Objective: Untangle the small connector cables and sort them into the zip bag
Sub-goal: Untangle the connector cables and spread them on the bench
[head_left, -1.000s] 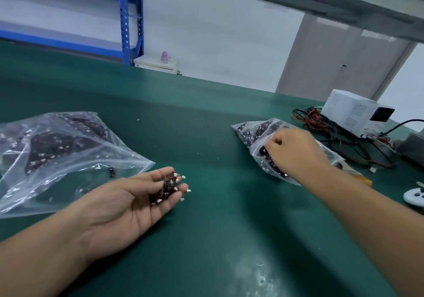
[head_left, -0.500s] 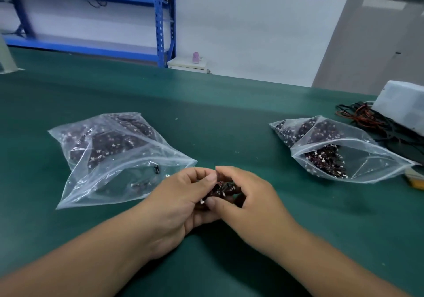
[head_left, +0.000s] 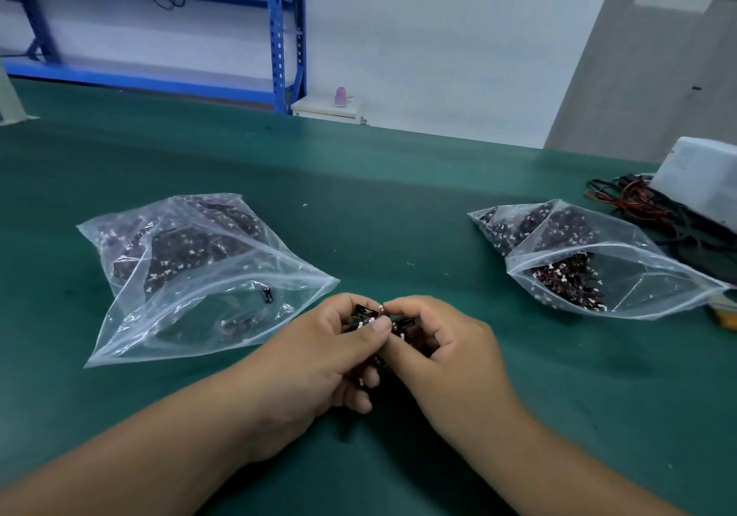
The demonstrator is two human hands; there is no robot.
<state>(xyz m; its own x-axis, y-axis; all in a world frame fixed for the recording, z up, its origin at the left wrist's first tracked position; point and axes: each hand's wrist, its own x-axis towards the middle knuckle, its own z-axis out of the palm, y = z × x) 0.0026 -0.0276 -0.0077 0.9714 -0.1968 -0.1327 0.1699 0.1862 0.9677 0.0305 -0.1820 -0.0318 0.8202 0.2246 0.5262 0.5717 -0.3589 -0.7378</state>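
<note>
On the green mat (head_left: 399, 216) I see the right hand (head_left: 450, 356) rejoin the left hand (head_left: 319, 360), both pinching the cable clump (head_left: 369, 318) beside the nearer zip bag (head_left: 191, 272): untangling's on.

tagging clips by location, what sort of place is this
Probably an electronics workshop or factory bench: green work mat, blue steel racking behind, zip bags full of small connector cables.

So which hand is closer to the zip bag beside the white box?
Right. The right hand is left of that zip bag, apart from it; the left hand lies further left, beside the other bag. Both grip the cable bundle.
</note>
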